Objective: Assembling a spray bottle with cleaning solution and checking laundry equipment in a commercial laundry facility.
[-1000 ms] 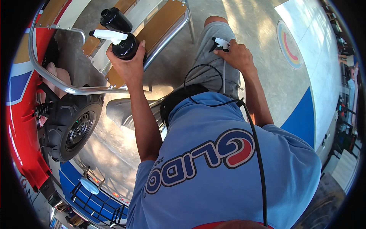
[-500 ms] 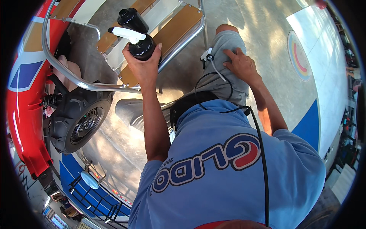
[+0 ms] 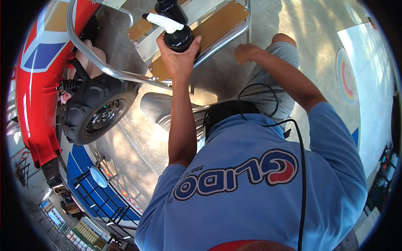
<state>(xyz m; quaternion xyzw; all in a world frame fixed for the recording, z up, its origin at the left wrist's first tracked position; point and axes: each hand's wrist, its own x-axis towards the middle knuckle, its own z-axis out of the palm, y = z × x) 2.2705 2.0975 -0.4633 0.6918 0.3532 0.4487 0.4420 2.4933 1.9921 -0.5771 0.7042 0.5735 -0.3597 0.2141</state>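
Observation:
My left hand (image 3: pixel 178 62) is wrapped round a black spray bottle (image 3: pixel 179 41) with a white head and black nozzle tip. The bottle is held over a slatted bench (image 3: pixel 222 24) of brown and white boards in a metal tube frame. Just behind it is a second black bottle (image 3: pixel 172 11), cut off by the view's upper edge. To the right of the bench, beside my bent knee, my right hand (image 3: pixel 247 54) has its fingers curled in. What those fingers hold, if anything, is hidden. A black cable (image 3: pixel 274 94) loops over my lap.
At the left stands a vehicle with a red body panel (image 3: pixel 39 104) and a knobby tyre (image 3: pixel 100 113). A black metal rack (image 3: pixel 104 201) and a round light-blue disc (image 3: pixel 98 177) are at lower left. A white panel (image 3: pixel 368 75) borders the concrete floor at right.
My right hand has left my thigh and moved forward and left, its fingers now curled. The small white piece on my thigh no longer shows. My left hand still grips the spray bottle.

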